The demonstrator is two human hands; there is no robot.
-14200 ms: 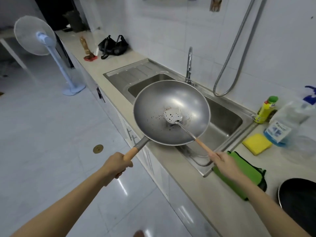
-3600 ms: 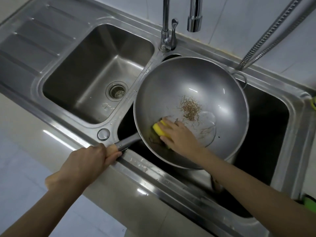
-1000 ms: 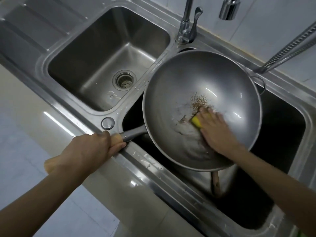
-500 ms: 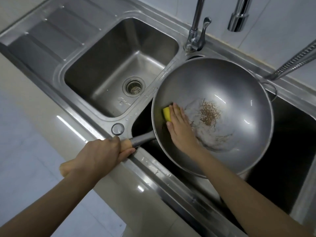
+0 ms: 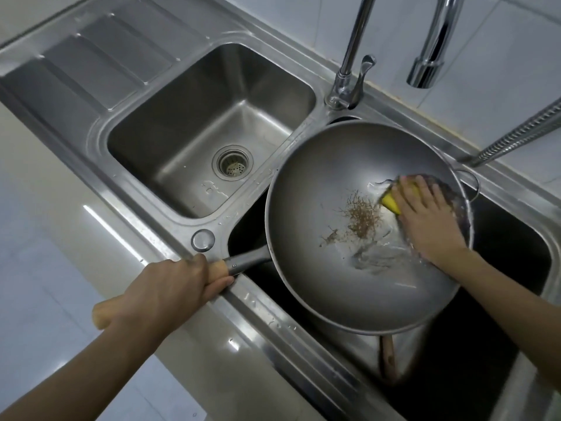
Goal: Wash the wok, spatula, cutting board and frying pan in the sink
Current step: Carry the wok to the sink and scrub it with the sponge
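Note:
A grey steel wok [image 5: 318,183] hangs tilted over the right sink basin [image 5: 510,238]. My left hand [image 5: 170,293] grips its wooden handle at the sink's front rim. My right hand [image 5: 425,217] presses a yellow sponge [image 5: 390,202] against the wok's far right inner wall, fingers spread flat over it. Brown food bits and soapy streaks lie in the wok's middle. Under the wok, a wooden spatula handle [image 5: 387,357] shows in the basin; the rest of the spatula is hidden.
The left sink basin [image 5: 194,123] has a round drain strainer [image 5: 232,162]. A chrome tap [image 5: 349,83] stands behind the wok, its spout [image 5: 425,71] above right. A metal shower hose [image 5: 522,132] crosses the upper right. Pale counter edge runs along the front.
My right hand has swept the sponge from the wok's left inner wall across to its far right wall. My left hand keeps hold of the handle.

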